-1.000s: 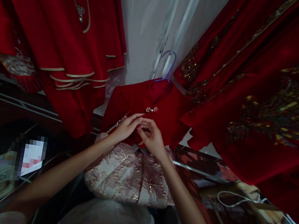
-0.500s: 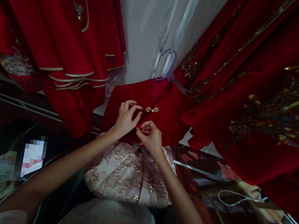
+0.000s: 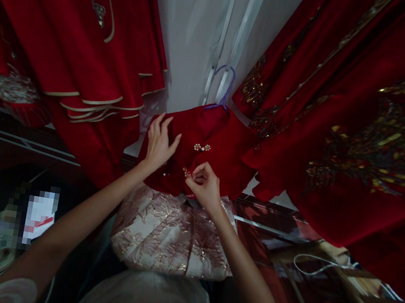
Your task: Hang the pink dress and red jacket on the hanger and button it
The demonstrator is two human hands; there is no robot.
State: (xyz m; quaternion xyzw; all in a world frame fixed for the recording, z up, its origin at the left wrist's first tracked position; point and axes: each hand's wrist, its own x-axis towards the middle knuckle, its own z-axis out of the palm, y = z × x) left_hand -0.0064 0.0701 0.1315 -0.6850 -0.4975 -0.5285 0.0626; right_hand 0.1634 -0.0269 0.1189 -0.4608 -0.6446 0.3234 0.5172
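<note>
A red jacket (image 3: 233, 151) hangs from a purple hanger (image 3: 228, 91) in front of me. A jewelled clasp (image 3: 202, 148) with flower-shaped ends closes its front near the neck. Lower down, my right hand (image 3: 205, 183) pinches a small jewelled clasp (image 3: 186, 172) at the front of the jacket, thumb against bent fingers. Whether it also grips the cloth edge is hard to see. To the left, my left hand (image 3: 161, 142) rests against the jacket's side, fingers stretched and spread, holding nothing. Below the jacket is a pale pink brocade skirt (image 3: 173, 234) with metallic thread.
Red garments with pale piping (image 3: 102, 52) hang at the left. Others with gold sequin embroidery (image 3: 395, 137) hang at the right. Behind stands a grey-white panel (image 3: 187, 30). A wooden stool-like frame (image 3: 320, 285) with a white cord stands at lower right.
My left hand has moved left and up, away from the right hand, with its fingers spreading. The right hand stays pinched, and more of the small clasp shows at its fingertips.
</note>
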